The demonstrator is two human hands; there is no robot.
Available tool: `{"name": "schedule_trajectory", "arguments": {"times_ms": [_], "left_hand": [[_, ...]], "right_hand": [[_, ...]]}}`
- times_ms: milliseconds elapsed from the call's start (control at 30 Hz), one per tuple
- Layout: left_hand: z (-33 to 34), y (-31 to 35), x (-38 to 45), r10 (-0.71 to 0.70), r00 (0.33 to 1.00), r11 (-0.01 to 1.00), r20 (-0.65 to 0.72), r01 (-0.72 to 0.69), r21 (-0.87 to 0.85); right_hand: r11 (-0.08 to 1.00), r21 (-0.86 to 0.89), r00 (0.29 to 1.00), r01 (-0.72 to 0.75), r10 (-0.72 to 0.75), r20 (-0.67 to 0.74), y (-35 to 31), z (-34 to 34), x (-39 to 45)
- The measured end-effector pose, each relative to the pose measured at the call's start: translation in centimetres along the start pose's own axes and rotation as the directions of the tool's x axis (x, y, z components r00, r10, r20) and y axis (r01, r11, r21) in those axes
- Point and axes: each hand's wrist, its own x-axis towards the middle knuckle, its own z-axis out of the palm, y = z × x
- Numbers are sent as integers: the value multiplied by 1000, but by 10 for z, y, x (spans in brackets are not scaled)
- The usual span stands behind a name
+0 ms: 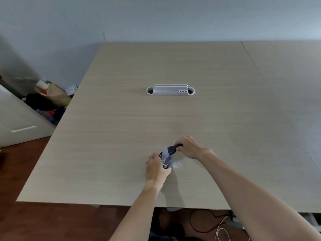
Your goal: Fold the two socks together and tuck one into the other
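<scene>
Dark, speckled and small, 1 dustpan sits near the front edge of the counter, gripped along its side by the left hand. The right hand curls round the black handle of 1 grey-bristled brush, bristles touching the pan. Both look light; the pan rigid, the bristles soft, so handle and rim seem the best holds. 1 white cable tray lies well apart.

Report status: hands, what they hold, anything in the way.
Left hand grips a small dark speckled scoop. Right hand grips a dark-handled brush, bristles on the scoop. White crumbs beside it on the table. Nothing blocks the hands.
</scene>
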Motion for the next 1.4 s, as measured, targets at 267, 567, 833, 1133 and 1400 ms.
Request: {"name": "schedule_trajectory", "arguments": {"times_ms": [267,567,833,1133,1400], "left_hand": [[-6,-1,7,28,998,999,55,-30,43],[-11,-6,14,102,987,992,126,-110,58],[-17,-8,15,137,978,988,158,-147,54],[-21,-7,18,122,975,993,187,-118,-33],[-22,-7,19,96,978,995,185,-88,-51]], "right_hand": [[982,-191,999,-1,11,53,22,0,-3],[982,-169,995,82,-72,62,-6,13,-3],[968,-245,999,45,-46,1,-15,-11,-1],[958,-279,998,-63,59,-23,-14,-5,-12],[985,-170,998,-21,31,54,-25,1,-7]]}}
